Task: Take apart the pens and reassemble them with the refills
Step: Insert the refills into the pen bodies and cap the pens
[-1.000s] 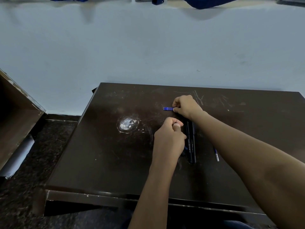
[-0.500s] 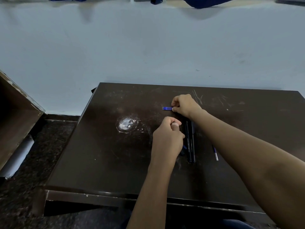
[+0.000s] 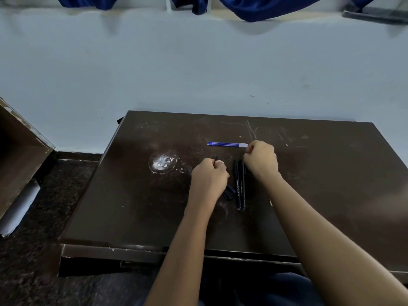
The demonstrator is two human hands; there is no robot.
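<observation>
Both hands are curled into loose fists, left hand [image 3: 208,175] near right hand [image 3: 261,161], bare forearms extended forward

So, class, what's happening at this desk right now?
A person sits at a dark table taking pens apart. The left hand is closed around a dark pen part, only its tip showing above the fist. The right hand is curled beside the clear end of the blue refills lying near the table's far edge. Two black pens lie side by side between the hands, untouched.

Scratched dark table [image 3: 320,173], white scuff mark [image 3: 163,164], pale wall [image 3: 198,69], blue cloth [image 3: 265,7]
</observation>
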